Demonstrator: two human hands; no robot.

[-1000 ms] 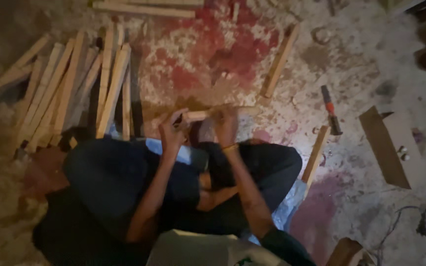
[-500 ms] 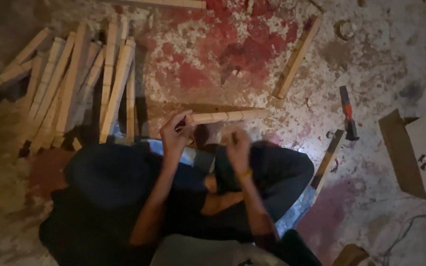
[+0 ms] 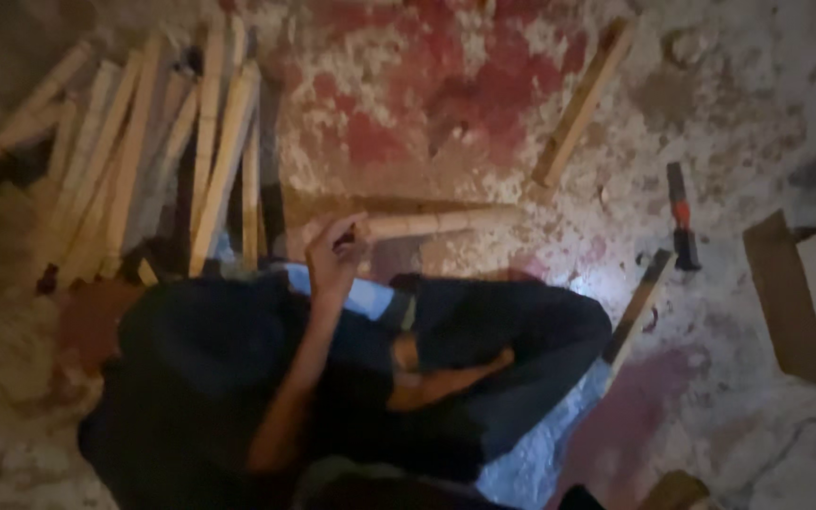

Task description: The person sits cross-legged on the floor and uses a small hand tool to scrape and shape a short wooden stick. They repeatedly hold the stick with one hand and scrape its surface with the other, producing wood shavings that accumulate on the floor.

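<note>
My left hand (image 3: 334, 247) pinches the wooden slat (image 3: 427, 224) end, steadying it on the floor (image 3: 484, 85) | right hand out of view | hammer (image 3: 680, 217) lies near.

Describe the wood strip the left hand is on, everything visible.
The wood strip is a long, thin, pale length of what looks like raw timber, lying flat on the stained floor and running roughly left to right just ahead of the knees. The left hand rests on its near end, covering it; the far end lies free. The image is too blurred to show finer detail.
</note>
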